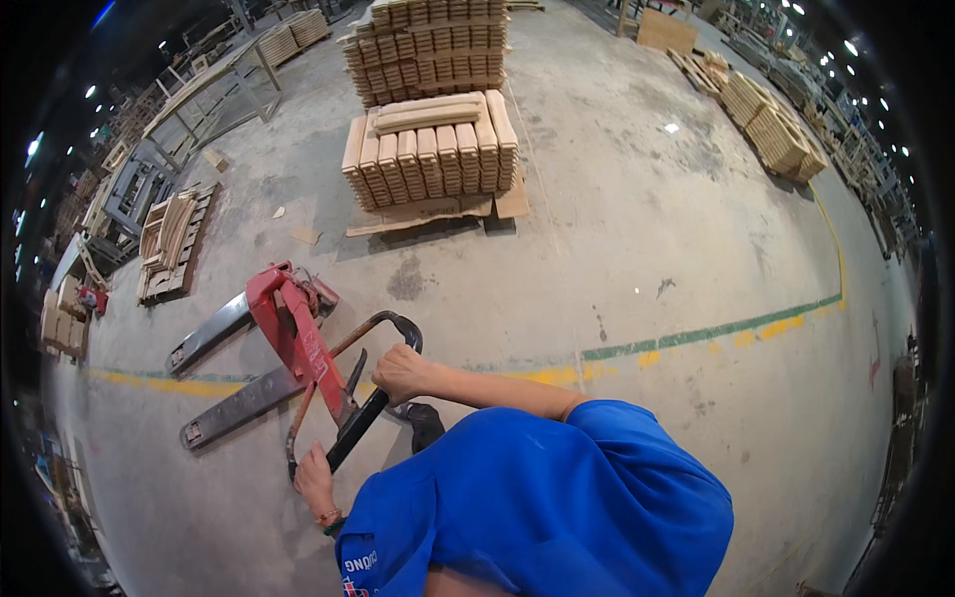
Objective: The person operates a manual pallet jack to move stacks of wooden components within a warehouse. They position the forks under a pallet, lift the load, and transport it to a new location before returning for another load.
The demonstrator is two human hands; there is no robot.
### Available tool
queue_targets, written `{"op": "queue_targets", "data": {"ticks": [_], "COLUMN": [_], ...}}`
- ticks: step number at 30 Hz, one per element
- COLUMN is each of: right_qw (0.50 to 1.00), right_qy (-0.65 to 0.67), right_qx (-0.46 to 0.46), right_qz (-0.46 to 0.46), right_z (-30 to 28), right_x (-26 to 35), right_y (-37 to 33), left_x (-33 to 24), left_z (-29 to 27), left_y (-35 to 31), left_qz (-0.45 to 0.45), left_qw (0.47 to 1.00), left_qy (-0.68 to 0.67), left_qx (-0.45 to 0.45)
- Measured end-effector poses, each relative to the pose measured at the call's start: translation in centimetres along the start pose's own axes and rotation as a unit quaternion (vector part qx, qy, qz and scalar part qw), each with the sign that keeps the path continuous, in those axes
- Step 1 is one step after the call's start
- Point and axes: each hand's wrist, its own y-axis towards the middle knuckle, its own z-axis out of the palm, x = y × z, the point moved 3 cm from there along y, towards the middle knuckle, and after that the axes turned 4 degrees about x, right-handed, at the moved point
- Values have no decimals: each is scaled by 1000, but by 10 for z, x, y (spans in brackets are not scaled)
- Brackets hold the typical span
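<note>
A red pallet jack (306, 343) stands on the concrete floor to my left. Its two grey metal forks (244, 406) point left with nothing on them. The looped handle (358, 430) has a black crossbar and worn, rusty side arms. My right hand (400, 374) is closed round the far end of that loop. My left hand (315, 478), with a bracelet at the wrist, is closed on the near end. A small dark lever sits between the side arms. Part of my dark shoe shows beside the handle.
Ahead stands a tall stack of wooden slats (433, 149) on cardboard. A low pallet (179, 244) with curved wooden pieces lies beyond the forks. More stacked wood (771, 124) is at the far right. Green and yellow lines (711, 335) cross the floor.
</note>
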Motion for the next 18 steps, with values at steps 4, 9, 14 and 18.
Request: {"op": "queue_targets", "data": {"ticks": [4,9,14,18], "right_qw": [999,998,998,997], "right_qy": [1,25,35,38], "right_qx": [37,50,60,65], "right_qz": [21,6,8,29], "right_z": [-6,-5,11,21], "right_x": [28,101,181,244], "right_y": [-94,-206,-303,-377], "left_x": [-34,9,48,87], "left_z": [13,49,73,96], "left_y": [-103,-223,-331,-400], "left_qz": [11,65,45,64], "left_qw": [999,997,998,996], "left_qy": [-32,-11,-19,0], "left_qx": [34,-40,-45,-58]}}
